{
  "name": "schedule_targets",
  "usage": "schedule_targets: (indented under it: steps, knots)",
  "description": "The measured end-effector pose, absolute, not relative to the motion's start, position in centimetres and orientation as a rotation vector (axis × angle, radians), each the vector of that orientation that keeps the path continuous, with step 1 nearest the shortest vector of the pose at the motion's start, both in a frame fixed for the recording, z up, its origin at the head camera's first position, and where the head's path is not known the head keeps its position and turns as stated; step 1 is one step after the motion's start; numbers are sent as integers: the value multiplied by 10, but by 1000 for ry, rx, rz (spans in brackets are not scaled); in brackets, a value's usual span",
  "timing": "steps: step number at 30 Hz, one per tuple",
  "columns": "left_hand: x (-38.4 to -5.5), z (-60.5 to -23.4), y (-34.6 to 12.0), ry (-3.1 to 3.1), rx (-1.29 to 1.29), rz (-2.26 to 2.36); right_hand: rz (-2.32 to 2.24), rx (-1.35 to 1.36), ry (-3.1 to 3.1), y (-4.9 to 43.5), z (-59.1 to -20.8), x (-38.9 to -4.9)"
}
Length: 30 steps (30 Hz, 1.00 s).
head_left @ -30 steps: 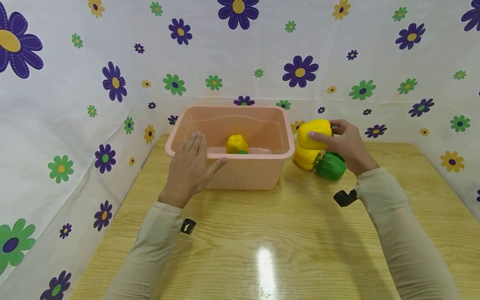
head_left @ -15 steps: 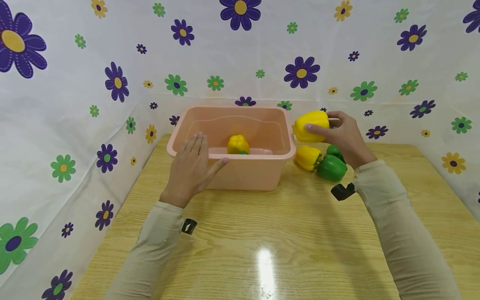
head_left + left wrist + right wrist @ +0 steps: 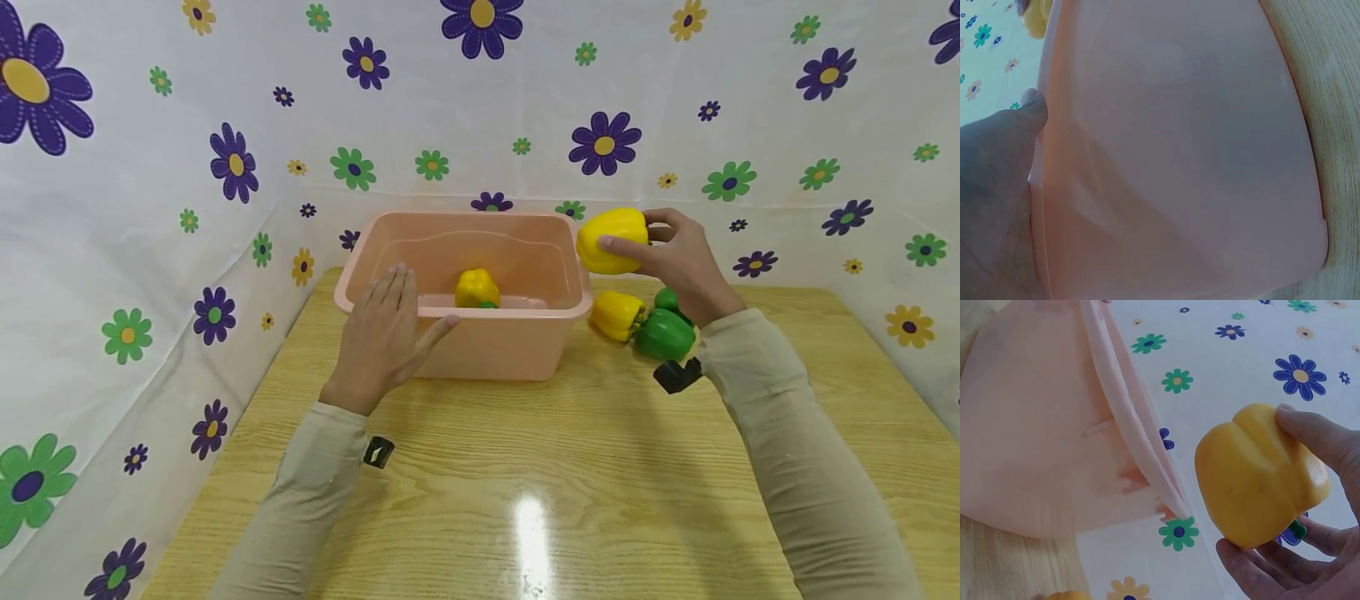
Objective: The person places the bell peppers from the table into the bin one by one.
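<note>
My right hand [image 3: 686, 258] holds a yellow bell pepper [image 3: 613, 240] in the air, level with the right rim of a pink plastic bin [image 3: 495, 350]. In the right wrist view the thumb lies on top of this pepper [image 3: 1254, 475] and the fingers curl beneath, near its green stem. My left hand [image 3: 378, 337] rests with straight fingers over the bin's front rim, thumb stretched along it; the left wrist view shows the thumb [image 3: 1034, 109] at the rim. Inside the bin sits another yellow bell pepper [image 3: 474, 287] with a bit of green beside it, partly hidden by the front wall.
Right of the bin, a yellow bell pepper [image 3: 615, 315] and a green bell pepper [image 3: 664, 335] lie on the wooden table [image 3: 465, 492]. Behind them shows a second green pepper [image 3: 666, 298], partly covered by the right hand. A flowered cloth [image 3: 450, 92] hangs behind the table.
My right hand has lifted the yellow bell pepper up off the pile and carried it left toward the bin, uncovering more of the peppers below. The left hand stays on the rim.
</note>
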<state>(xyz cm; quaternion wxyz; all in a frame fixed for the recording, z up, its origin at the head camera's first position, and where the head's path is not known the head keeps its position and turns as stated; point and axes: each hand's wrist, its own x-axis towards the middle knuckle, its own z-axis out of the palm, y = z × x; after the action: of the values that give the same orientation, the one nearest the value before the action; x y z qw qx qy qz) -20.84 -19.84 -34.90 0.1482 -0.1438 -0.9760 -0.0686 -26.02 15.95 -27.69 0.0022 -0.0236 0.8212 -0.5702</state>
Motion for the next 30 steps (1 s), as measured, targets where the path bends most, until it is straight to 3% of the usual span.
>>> schedule_targets:
  steps: [30]
  knots:
    - [-208,-349,-198,-2815,-405,-178,-1797,-137,2568,138,-270,-262]
